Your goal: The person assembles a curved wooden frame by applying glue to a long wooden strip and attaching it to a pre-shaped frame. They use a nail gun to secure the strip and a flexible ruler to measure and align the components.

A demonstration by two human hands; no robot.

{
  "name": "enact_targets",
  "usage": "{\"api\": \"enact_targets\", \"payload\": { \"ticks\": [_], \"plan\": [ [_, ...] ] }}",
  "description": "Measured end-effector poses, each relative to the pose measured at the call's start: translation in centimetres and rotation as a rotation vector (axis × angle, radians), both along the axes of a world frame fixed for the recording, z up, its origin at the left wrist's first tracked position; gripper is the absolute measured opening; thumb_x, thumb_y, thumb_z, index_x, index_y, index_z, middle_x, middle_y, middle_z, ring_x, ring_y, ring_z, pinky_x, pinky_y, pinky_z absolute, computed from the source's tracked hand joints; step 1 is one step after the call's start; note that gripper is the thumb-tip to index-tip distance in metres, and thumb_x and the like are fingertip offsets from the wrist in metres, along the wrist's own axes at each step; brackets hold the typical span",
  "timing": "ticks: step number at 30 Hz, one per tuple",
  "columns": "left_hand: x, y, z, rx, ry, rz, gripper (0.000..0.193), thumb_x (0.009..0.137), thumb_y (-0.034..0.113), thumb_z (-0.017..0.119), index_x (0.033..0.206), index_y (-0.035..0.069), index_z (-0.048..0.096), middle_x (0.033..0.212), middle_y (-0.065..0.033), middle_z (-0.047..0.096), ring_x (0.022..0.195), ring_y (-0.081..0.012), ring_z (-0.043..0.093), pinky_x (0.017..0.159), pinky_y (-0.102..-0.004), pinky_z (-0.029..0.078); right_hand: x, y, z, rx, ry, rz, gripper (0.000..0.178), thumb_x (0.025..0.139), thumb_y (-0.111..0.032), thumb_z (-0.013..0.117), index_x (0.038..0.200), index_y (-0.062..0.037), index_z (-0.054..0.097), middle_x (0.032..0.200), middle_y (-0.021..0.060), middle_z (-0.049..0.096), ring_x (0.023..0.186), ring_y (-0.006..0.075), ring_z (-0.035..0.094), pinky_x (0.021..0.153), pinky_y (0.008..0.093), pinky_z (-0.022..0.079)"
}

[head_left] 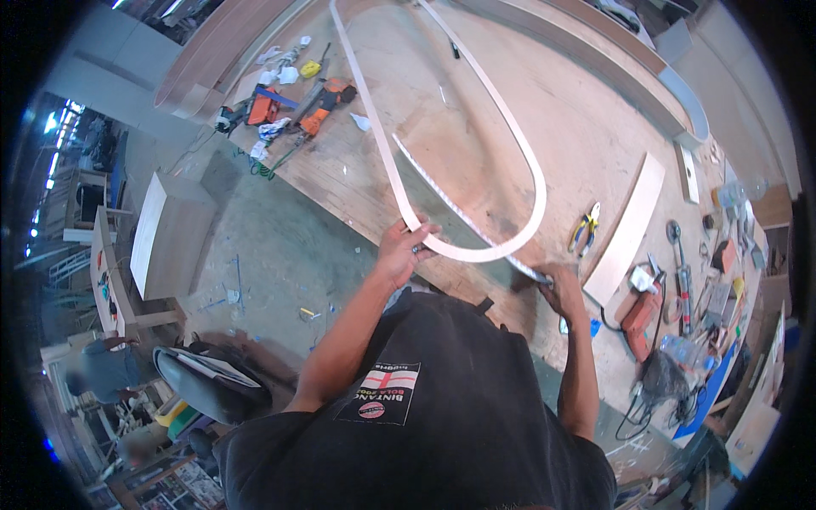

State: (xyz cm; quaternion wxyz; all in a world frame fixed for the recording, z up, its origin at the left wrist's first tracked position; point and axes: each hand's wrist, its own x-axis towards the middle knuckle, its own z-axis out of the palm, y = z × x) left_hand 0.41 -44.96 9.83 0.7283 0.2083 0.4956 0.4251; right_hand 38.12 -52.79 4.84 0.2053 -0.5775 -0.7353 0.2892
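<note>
A long pale strip bent into a U lies on the plywood workbench, its curve toward me. My left hand grips the strip at the left end of the bend, near the bench's edge. My right hand presses on the end of a thin metal straightedge that runs diagonally under the bend. The fingers of both hands are closed on what they hold.
Yellow-handled pliers and a flat board lie right of the bend. An orange power tool and assorted hand tools crowd the right end. More orange tools lie at the far left. Another person sits lower left by a wooden cabinet.
</note>
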Motion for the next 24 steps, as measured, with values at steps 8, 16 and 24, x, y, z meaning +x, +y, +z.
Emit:
{"api": "enact_targets", "payload": {
  "ticks": [8,16,24],
  "plan": [
    [0.1,-0.2,-0.3,-0.005,-0.044,0.007,0.027,0.101,0.008,0.062,0.126,0.003,0.053,0.114,-0.0148,0.068,0.106,-0.0245,0.068,0.089,-0.0444,0.061,-1.1,-1.4,2.5,-0.103,-0.095,-0.044,0.040,0.072,-0.002,0.078,0.111,-0.0061,0.071,0.109,0.0175,0.071,0.102,0.0387,0.066,0.090,0.0448,0.053],
    [-0.2,-0.1,-0.4,-0.009,-0.081,-0.030,0.030,0.101,0.012,0.063,0.129,0.004,0.053,0.119,-0.0144,0.067,0.110,-0.0252,0.067,0.094,-0.0444,0.058,-4.6,0.7,3.6,-0.049,-0.089,-0.016,0.057,0.070,-0.013,0.085,0.123,-0.0032,0.067,0.117,0.0188,0.068,0.111,0.0399,0.063,0.096,0.0465,0.051],
    [-0.4,-0.4,0.9,-0.005,-0.171,-0.027,0.034,0.102,0.008,0.061,0.133,0.002,0.049,0.123,-0.0147,0.065,0.109,-0.0240,0.068,0.091,-0.0418,0.059,-8.6,2.0,2.8,0.131,-0.339,-0.021,0.073,0.076,-0.034,0.085,0.138,-0.0053,0.058,0.130,0.0205,0.062,0.121,0.0414,0.057,0.102,0.0510,0.045]
  ]
}}
